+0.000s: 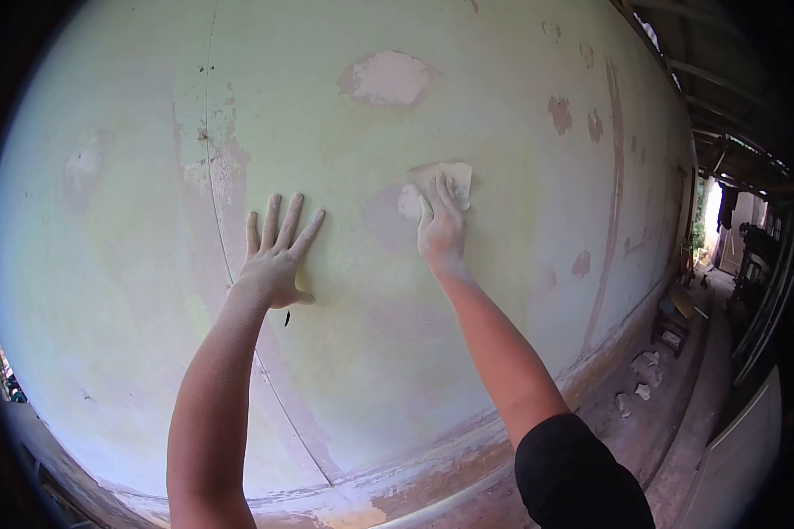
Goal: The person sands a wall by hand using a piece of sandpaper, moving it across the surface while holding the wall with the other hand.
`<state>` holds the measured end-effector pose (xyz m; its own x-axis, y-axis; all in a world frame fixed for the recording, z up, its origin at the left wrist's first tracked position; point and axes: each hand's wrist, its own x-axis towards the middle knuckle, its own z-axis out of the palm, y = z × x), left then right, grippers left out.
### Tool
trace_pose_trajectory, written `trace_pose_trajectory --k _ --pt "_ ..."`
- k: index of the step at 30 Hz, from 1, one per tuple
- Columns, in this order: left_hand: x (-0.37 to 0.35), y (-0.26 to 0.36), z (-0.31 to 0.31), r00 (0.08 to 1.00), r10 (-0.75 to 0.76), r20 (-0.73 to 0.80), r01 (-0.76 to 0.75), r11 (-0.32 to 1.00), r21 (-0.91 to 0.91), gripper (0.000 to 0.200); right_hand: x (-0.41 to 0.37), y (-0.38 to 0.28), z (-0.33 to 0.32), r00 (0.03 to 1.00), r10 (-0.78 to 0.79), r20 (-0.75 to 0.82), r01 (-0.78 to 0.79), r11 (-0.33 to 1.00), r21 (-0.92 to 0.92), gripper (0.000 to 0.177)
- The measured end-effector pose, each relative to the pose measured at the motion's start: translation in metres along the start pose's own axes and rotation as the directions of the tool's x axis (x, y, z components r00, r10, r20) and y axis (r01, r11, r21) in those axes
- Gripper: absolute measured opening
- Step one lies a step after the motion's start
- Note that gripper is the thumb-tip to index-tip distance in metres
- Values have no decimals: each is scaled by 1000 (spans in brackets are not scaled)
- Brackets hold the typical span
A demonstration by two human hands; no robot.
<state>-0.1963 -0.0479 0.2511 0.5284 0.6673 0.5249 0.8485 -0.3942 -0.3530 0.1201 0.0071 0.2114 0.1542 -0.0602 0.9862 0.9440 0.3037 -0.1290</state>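
My left hand (276, 264) lies flat on the pale green wall (353, 291) with its fingers spread, holding nothing. Dust coats its skin. Farther right and a little higher, my right hand (441, 231) presses a beige sheet of sandpaper (460, 182) against the wall, fingers close together over it. The sheet's top and right edges stick out past the fingers. A whitish filler patch (409, 201) shows just left of those fingers. A thin dark crack (217, 207) runs down the wall near my left hand.
Higher up is a larger bare patch (390, 78). Brown stains (559, 115) mark the wall's right part. White scraps (646, 370) lie on the floor at lower right, near a leaning pale panel (737, 450). A narrow passage leads to a bright opening (710, 220).
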Motion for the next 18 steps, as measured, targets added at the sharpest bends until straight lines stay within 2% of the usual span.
trace_pose_trajectory --k 3,5,6,8,11,18 --pt "6 -1 -10 998 47 -44 -48 998 -35 140 -65 6 -24 978 -50 204 71 993 -96 46" --pt "18 -2 -19 969 4 -247 -10 1000 -25 114 -85 7 -31 977 -41 209 58 996 -73 51" --pt "28 -1 -11 967 11 -254 -18 999 -27 114 -88 9 -32 974 -32 225 43 998 -44 57" --pt "53 2 11 810 7 -586 12 1000 29 87 -84 2 -25 980 10 197 0 999 -52 57" --pt "58 9 14 816 3 -577 28 999 44 77 -52 9 -12 992 33 120 -24 997 -72 54" --pt "57 10 16 827 9 -562 36 997 68 78 97 47 10 996 42 -80 -47 997 -57 46"
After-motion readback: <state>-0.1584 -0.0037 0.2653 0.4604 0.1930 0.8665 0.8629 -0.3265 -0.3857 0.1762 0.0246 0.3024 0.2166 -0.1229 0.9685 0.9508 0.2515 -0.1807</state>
